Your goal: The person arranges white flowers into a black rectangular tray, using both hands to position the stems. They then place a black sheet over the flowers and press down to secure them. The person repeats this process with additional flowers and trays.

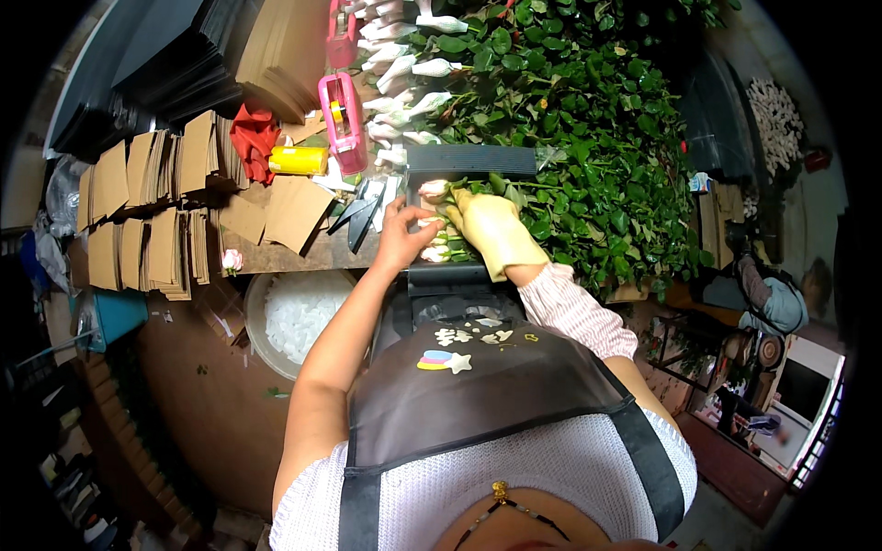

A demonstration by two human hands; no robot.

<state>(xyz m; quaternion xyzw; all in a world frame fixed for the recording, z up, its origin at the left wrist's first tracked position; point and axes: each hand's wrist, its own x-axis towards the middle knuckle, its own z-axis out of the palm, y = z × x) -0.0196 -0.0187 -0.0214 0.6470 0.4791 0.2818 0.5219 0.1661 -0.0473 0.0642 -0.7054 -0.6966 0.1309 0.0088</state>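
My bare left hand is at a dark grey tray, its thumb and forefinger closed on a pale rose bud. Just right of it, my right hand wears a pale yellow glove, fingers bent round the rose stems below a pale pink rose. More pale rose heads lie under and between my hands, partly hidden. A dark ribbed bar runs behind them. Black scissors lie left of my left hand, beside cardboard sheets.
Leafy rose bunches with netted white heads cover the right. Pink tape dispensers, a yellow roll, red cloth and cardboard stacks sit left. A white bucket stands below. Another person is at far right.
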